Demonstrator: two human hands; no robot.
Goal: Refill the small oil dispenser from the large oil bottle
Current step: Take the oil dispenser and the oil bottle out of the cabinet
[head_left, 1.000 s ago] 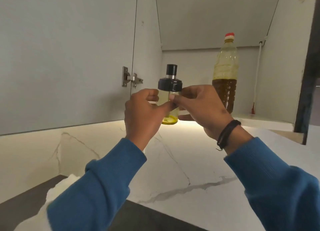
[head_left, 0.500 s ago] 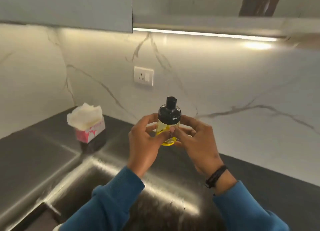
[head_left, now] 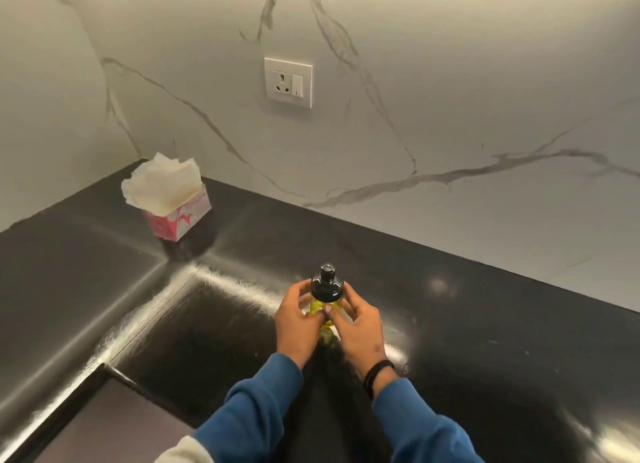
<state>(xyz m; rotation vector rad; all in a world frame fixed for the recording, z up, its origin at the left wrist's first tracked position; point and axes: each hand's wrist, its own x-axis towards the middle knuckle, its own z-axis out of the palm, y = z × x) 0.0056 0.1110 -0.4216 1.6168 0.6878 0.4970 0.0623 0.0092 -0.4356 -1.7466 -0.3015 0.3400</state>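
I hold the oil dispenser [head_left: 327, 301] upright with my left hand [head_left: 300, 318] and right hand [head_left: 360, 324] wrapped around it. Oily glass could slip onto the black countertop [head_left: 485, 341] when I unscrew its cap [head_left: 327, 285].

Home kitchen: dark countertop [head_left: 467, 376], marble backsplash [head_left: 450, 116], wall socket [head_left: 288, 82].

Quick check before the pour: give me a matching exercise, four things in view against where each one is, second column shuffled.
Things:
1. small clear oil dispenser with black pump cap
2. pink-and-white tissue box
3. white wall socket
4. black wristband

Places:
A. on the marble backsplash
B. on the right wrist
C. held between left hand and right hand
D. back left corner of the dark countertop

Pairs: 1-C, 2-D, 3-A, 4-B
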